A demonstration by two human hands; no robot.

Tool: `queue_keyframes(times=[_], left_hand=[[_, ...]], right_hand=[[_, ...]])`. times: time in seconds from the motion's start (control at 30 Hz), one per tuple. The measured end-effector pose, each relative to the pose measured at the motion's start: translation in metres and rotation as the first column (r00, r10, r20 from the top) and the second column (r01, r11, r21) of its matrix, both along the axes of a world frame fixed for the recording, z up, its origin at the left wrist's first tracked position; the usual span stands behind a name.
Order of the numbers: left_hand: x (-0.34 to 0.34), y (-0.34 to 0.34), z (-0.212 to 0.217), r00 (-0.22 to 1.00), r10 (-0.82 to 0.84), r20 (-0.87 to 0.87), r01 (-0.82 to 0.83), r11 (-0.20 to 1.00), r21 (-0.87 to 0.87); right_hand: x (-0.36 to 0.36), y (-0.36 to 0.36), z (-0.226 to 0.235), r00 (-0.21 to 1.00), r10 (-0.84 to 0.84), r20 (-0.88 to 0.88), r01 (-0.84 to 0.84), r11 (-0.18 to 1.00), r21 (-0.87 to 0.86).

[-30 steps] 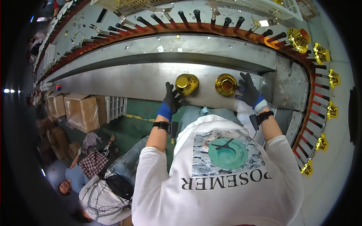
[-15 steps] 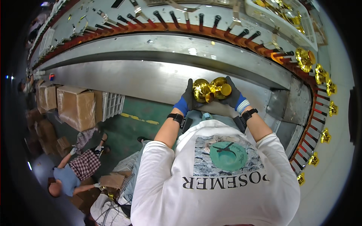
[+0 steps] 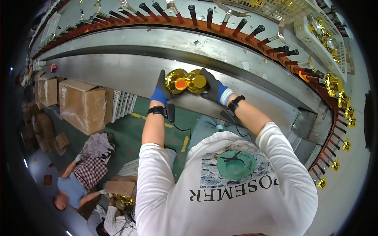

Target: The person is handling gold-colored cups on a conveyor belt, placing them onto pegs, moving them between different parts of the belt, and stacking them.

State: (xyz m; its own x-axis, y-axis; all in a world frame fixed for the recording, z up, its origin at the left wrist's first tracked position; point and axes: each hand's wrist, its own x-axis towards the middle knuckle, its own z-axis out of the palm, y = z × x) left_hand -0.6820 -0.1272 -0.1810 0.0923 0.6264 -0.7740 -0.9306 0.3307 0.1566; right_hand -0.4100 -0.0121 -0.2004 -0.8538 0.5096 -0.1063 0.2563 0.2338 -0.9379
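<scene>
Gloved hands each grip a shiny gold plastic cup: left hand [image 3: 160,91] holds one [image 3: 176,80], right hand [image 3: 214,89] another [image 3: 196,81], lifted together above the grey metal surface [image 3: 118,74], not yet set anywhere.

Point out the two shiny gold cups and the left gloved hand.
left shiny gold cup [image 3: 176,80], head view, rounded body.
right shiny gold cup [image 3: 196,81], head view, rounded body.
left gloved hand [image 3: 160,88], head view, back of glove.

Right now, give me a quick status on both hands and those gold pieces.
Left hand gripping a shiny gold cup; right hand gripping a second gold cup. Cups pressed together above the steel conveyor ledge. Nothing between them.
</scene>
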Motion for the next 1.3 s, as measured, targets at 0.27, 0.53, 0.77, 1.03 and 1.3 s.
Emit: queue_keyframes(times=[0.27, 0.53, 0.77, 1.03, 1.3], left_hand=[[0.013, -0.027, 0.001, 0.982, -0.009, -0.191, -0.008, 0.996, -0.088], [0.160, -0.076, -0.029, 0.257, -0.654, -0.711, 0.767, 0.586, -0.262], [0.356, 0.147, 0.234, 0.026, 0.424, -0.905, 0.904, 0.377, 0.202], [0.475, 0.345, 0.305, -0.702, 0.424, -0.572, 0.687, 0.616, -0.386], [0.499, 0.221, 0.300, -0.714, 0.502, -0.489, 0.658, 0.720, -0.222]], right_hand=[[0.043, 0.006, 0.001, 0.990, -0.144, 0.012, 0.136, 0.902, -0.409], [0.245, 0.046, 0.134, 0.780, -0.587, 0.215, 0.625, 0.746, -0.231], [0.392, 0.162, 0.340, 0.718, -0.570, -0.400, 0.431, -0.088, 0.898], [0.473, 0.251, 0.308, 0.749, -0.663, -0.006, 0.425, 0.472, 0.772], [0.523, 0.130, 0.332, 0.878, -0.255, -0.405, 0.478, 0.493, 0.726]])
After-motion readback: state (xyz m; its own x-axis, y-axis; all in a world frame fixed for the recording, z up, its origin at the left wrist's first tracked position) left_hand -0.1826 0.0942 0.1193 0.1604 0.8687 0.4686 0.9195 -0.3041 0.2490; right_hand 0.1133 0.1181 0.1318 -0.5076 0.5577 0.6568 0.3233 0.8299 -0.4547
